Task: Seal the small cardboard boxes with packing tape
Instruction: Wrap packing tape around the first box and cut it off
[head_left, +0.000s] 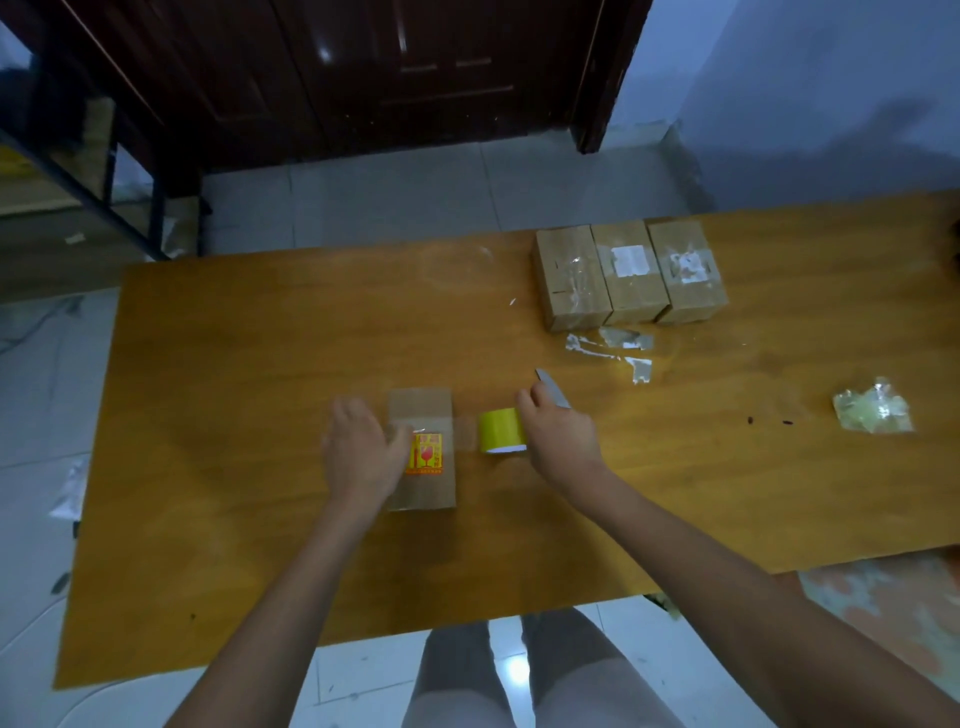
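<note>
- Right hand (558, 439) clamps the tape roll (501, 430) and a knife (553, 388); left hand (361, 449) presses flat on the small box (423, 452), near-centre of table (260, 364).
- Box looks light and likely to slide; hold it down by its top.

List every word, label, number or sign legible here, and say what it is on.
No text can be read.
Small cardboard box under the left hand: yellow and red sticker with a red wineglass sign; its print is blurred.
Three boxes at the back: white labels, unreadable.

Left hand (358, 452) — motion-blurred fingers
</note>
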